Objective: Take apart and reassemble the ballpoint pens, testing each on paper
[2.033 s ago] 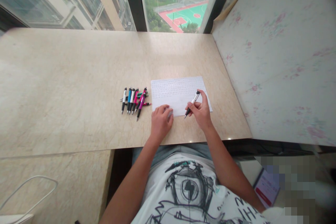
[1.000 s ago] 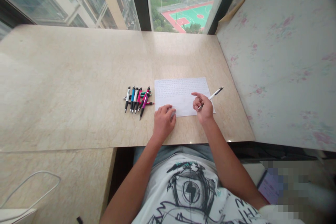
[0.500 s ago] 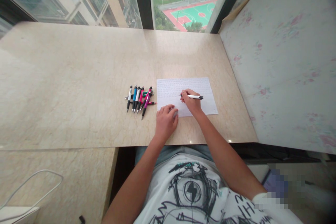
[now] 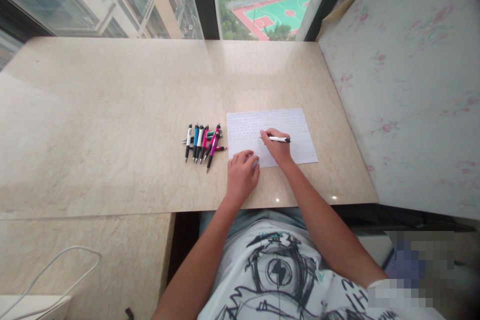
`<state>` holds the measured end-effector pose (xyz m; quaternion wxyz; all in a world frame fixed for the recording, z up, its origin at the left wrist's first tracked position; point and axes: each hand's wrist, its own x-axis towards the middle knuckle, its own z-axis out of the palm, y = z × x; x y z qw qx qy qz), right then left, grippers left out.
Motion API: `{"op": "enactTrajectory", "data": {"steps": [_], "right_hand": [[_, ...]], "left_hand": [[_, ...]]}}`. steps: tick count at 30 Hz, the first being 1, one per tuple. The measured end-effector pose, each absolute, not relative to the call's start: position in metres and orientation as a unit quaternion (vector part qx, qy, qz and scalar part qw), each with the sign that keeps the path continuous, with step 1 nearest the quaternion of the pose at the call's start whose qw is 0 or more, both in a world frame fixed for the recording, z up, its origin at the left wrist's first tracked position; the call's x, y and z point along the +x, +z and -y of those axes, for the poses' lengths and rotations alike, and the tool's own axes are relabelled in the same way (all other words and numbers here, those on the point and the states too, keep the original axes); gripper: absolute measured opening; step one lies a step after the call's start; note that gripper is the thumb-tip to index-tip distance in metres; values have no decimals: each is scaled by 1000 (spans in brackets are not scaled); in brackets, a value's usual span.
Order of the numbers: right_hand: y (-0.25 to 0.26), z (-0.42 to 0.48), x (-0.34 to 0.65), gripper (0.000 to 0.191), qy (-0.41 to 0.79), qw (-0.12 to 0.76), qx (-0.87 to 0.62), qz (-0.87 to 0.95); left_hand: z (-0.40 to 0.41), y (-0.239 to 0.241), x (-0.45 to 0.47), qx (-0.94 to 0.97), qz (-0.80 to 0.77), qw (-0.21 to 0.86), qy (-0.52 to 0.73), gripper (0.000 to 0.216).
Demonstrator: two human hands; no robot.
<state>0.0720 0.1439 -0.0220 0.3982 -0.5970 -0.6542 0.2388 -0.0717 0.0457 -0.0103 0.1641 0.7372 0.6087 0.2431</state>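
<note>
My right hand [image 4: 276, 145] is closed around a white pen [image 4: 279, 139] with a dark end, its tip side pointing left over the sheet of paper [image 4: 294, 150]. Rows of handwriting cover the upper part of the sheet. My left hand [image 4: 242, 172] rests on the paper's lower left corner, fingers spread a little and bent, holding nothing. Left of the sheet lies a loose pile of pens [image 4: 200, 144] in white, blue, pink, purple and green, most with black grips, some crossing over others.
The paper and pens lie on a beige marble-look ledge [image 4: 112, 125] below a window [image 4: 273, 5]. A flower-patterned wall [image 4: 420, 110] bounds the right side. At the lower left, a white cable [image 4: 75, 248] loops over a lower surface.
The whole view has shifted slightly, so the ledge, paper and pens appear a little further right. My right hand still grips the pen over the writing, and my left hand stays on the corner.
</note>
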Motion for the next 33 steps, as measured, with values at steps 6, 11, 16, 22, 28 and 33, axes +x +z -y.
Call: {"op": "enactTrajectory", "data": {"steps": [6,11,16,22,28,33], "right_hand": [[-25,-145,71,38,225,390,-602,659],[-27,-146,71,38,225,391,-606,655],[-28,-146,72,37,232,406,-602,647],[-32,-147,72,36,213,403,-600,657],[-31,-148,72,34,208,402,-610,650],[-32,-148,72,35,197,400,-611,654]], "left_hand": [[-46,-9,-71,737,-609,166,241,19],[-46,-9,-72,737,-609,169,239,20],[-45,-10,-71,737,-610,167,239,20],[-46,-10,-72,739,-607,166,240,20],[-45,-10,-73,738,-608,169,239,20],[-46,-12,-72,739,-607,168,241,20]]}}
